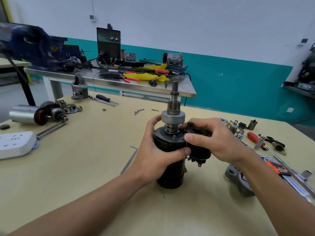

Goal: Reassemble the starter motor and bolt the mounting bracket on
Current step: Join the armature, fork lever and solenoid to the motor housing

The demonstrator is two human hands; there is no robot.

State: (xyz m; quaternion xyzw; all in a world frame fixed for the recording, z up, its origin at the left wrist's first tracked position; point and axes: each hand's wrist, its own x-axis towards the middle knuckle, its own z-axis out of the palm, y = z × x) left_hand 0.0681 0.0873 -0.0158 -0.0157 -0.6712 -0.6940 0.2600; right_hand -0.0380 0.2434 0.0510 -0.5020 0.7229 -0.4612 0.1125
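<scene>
Both forearms are crossing the lower frame, converging on its centre. The left hand is gripping the upper part of the motor, with fingers curled round the black body and the thumb lying across the front. The motor is standing upright on the table at centre frame, with its shaft pointing up. The right hand is holding the solenoid, with fingers curled over its top and the thumb pressing on its near side. The solenoid is sitting against the right side of the motor. A grey bracket is lying at lower right, partly hidden by the right forearm, near a hex key set. A single hex key is lying just left of the motor. A power strip is resting at the left edge.
</scene>
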